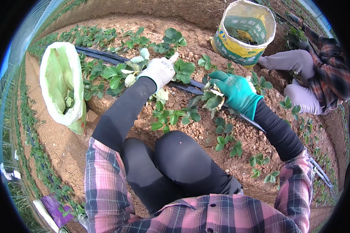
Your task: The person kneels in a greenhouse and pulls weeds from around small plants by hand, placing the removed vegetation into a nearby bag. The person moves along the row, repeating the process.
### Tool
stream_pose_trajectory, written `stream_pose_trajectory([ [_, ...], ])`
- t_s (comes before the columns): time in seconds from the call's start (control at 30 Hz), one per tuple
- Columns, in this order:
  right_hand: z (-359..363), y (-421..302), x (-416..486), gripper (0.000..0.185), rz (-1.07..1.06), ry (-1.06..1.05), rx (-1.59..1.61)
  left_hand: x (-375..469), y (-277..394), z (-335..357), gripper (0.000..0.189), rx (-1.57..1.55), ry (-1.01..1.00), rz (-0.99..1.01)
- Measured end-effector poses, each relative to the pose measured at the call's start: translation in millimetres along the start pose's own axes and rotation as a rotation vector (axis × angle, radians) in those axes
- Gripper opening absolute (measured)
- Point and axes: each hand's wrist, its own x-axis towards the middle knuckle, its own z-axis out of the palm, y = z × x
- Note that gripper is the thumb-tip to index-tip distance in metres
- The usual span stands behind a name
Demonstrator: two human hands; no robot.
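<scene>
My left hand, in a whitish knit glove, reaches into a strawberry plant on the soil bed; its fingertips are among the stems, and whether they grip one cannot be told. In a green coated glove, my right hand is closed on a bunch of picked leaves, some green and some pale and dry. That bunch hangs over the black drip tape between the two hands. Smaller strawberry plants grow in the soil just in front of my knees.
A pale green plastic bag with some leaves inside stands open at left. At upper right is a yellow and green woven sack holding leaves. A co-worker in a plaid shirt crouches beyond it. A purple package lies at lower left.
</scene>
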Motion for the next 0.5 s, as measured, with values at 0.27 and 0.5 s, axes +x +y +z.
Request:
stream_pose_trajectory([
  [0.27, 67, 38, 122, 0.018, -0.045, -0.183, -0.193, -15, 6, 5, 0.025, 0.13, -0.118, 0.063],
  [0.5, 88, 33, 129, 0.015, 0.278, -0.206, -0.218, -13, 7, 14, 0.016, -0.029, 0.009, -0.025],
])
